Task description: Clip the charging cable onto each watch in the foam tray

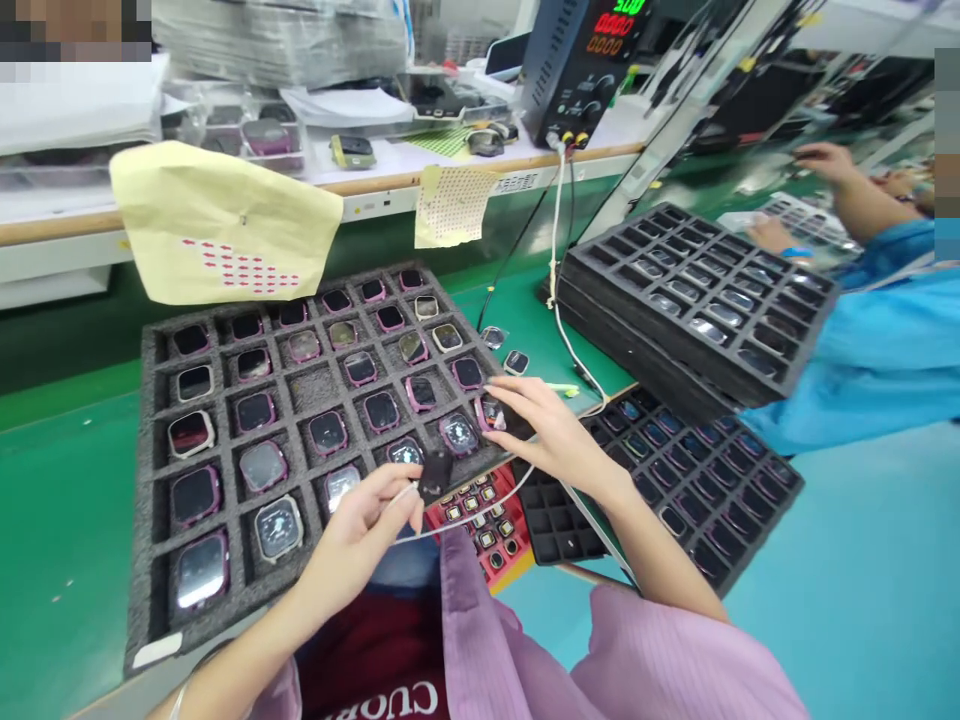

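Note:
My left hand (371,510) pinches a small black block (436,472) between thumb and fingers, over the front edge of a grey foam tray (315,388). A thin white cable (480,518) passes by this hand; whether it joins the block I cannot tell. At the tray's right edge, my right hand (555,435) grips a purple-framed smartwatch (491,412) between thumb and fingers, tilted, with its inside partly showing. Rows of smartwatches, mostly purple-framed and some silver, lie in the tray's compartments. A watch with a lit dial (459,433) lies between my hands.
Stacked black foam trays (675,300) stand at right, beside a co-worker's blue sleeve (885,330). Below them is another tray of watch frames (690,490). A red tray of small parts (487,525) sits under the table edge. A power supply (581,70) stands on the shelf, its white cord hanging down.

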Action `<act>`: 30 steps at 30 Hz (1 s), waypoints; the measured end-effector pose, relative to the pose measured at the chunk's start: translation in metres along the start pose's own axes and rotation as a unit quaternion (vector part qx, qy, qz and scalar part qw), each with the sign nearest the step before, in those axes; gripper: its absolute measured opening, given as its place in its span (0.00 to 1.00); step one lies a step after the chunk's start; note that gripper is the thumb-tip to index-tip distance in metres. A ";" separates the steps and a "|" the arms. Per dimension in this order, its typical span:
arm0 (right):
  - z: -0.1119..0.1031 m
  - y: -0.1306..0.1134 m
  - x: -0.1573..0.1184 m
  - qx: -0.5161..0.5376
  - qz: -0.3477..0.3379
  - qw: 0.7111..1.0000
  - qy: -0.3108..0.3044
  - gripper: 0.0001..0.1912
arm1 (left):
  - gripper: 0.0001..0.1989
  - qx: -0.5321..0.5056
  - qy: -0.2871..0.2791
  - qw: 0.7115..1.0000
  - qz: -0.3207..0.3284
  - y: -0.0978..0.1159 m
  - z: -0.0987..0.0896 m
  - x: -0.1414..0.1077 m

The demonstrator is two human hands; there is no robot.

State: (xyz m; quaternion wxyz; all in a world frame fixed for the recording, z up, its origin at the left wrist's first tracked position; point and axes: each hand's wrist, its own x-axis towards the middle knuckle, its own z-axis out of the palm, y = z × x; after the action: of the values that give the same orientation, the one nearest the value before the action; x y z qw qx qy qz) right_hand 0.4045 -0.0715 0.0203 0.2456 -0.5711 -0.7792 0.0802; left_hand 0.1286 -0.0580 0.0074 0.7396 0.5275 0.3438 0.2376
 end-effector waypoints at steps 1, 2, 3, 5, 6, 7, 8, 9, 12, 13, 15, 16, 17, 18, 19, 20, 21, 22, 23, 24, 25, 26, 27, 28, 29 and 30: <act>0.001 -0.008 -0.004 0.005 0.013 0.999 0.040 0.19 | 0.14 -0.026 0.022 0.999 0.006 0.002 0.005 0.001; 0.003 -0.018 -0.008 0.026 0.029 0.996 0.077 0.18 | 0.14 -0.049 0.041 0.998 0.021 0.004 0.011 0.002; 0.006 -0.030 -0.012 0.070 0.045 0.991 0.103 0.17 | 0.14 -0.069 0.057 0.995 0.046 0.007 0.018 0.004; 0.015 -0.056 -0.021 0.244 0.062 0.965 0.077 0.20 | 0.16 -0.098 0.063 0.987 0.110 0.011 0.037 0.008; 0.021 -0.067 -0.025 0.356 0.057 0.932 0.035 0.28 | 0.17 -0.103 0.046 0.984 0.135 0.013 0.046 0.011; 0.027 -0.075 -0.030 0.457 0.041 0.888 -0.033 0.34 | 0.19 -0.096 0.020 0.984 0.147 0.015 0.056 0.013; 0.031 -0.080 -0.035 0.531 0.042 0.842 -0.082 0.32 | 0.20 -0.078 -0.015 0.986 0.147 0.017 0.065 0.015; 0.032 -0.080 -0.040 0.586 0.061 0.800 -0.112 0.27 | 0.22 -0.048 -0.050 0.988 0.138 0.019 0.072 0.016; 0.019 -0.055 -0.053 0.634 0.154 0.748 -0.118 0.19 | 0.25 0.088 -0.092 0.985 0.119 0.029 0.079 0.016; 0.009 -0.040 -0.055 0.616 0.182 0.762 -0.080 0.19 | 0.25 0.142 -0.077 0.979 0.128 0.034 0.078 0.016; -0.016 -0.003 -0.057 0.538 0.203 0.816 0.051 0.19 | 0.20 0.255 -0.027 0.954 0.158 0.046 0.070 0.022; -0.027 0.017 -0.056 0.479 0.213 0.845 0.104 0.19 | 0.16 0.309 -0.016 0.935 0.173 0.051 0.065 0.028; -0.036 0.038 -0.054 0.409 0.225 0.873 0.141 0.20 | 0.13 0.360 -0.015 0.915 0.183 0.056 0.060 0.036; -0.043 0.058 -0.050 0.320 0.236 0.905 0.154 0.22 | 0.12 0.405 -0.027 0.892 0.198 0.059 0.056 0.048; -0.046 0.077 -0.046 0.214 0.249 0.932 0.157 0.25 | 0.13 0.452 -0.055 0.864 0.213 0.060 0.053 0.061; -0.047 0.094 -0.040 0.178 0.253 0.938 0.154 0.26 | 0.14 0.503 -0.084 0.830 0.227 0.060 0.051 0.075; -0.044 0.109 -0.034 0.156 0.253 0.943 0.152 0.26 | 0.15 0.555 -0.103 0.791 0.237 0.059 0.050 0.089; -0.040 0.122 -0.028 0.128 0.254 0.947 0.150 0.25 | 0.17 0.602 -0.109 0.754 0.239 0.056 0.050 0.102; -0.034 0.133 -0.022 0.102 0.254 0.950 0.148 0.24 | 0.18 0.649 -0.120 0.714 0.234 0.054 0.051 0.114; -0.027 0.141 -0.018 0.071 0.256 0.953 0.147 0.22 | 0.17 0.682 -0.128 0.682 0.232 0.051 0.052 0.123; -0.020 0.147 -0.013 0.038 0.259 0.953 0.151 0.20 | 0.17 0.697 -0.134 0.665 0.232 0.049 0.053 0.129; -0.013 0.150 -0.010 0.004 0.260 0.952 0.160 0.18 | 0.16 0.708 -0.140 0.652 0.234 0.047 0.054 0.133; -0.006 0.151 -0.008 -0.029 0.257 0.951 0.170 0.17 | 0.16 0.710 -0.143 0.647 0.240 0.045 0.054 0.135; 0.001 0.149 -0.007 -0.058 0.247 0.951 0.178 0.16 | 0.15 0.707 -0.143 0.647 0.249 0.042 0.055 0.135; 0.008 0.146 -0.006 -0.084 0.231 0.952 0.182 0.16 | 0.15 0.703 -0.140 0.647 0.260 0.040 0.055 0.134; 0.015 0.143 -0.005 -0.105 0.210 0.956 0.178 0.17 | 0.16 0.698 -0.134 0.649 0.272 0.037 0.055 0.132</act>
State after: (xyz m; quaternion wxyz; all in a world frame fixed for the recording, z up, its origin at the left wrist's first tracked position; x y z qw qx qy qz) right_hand 0.5201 -0.0264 -0.0517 0.2971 -0.7493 -0.5893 -0.0553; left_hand 0.2562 0.0145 0.0192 0.0937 0.9837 0.1470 0.0449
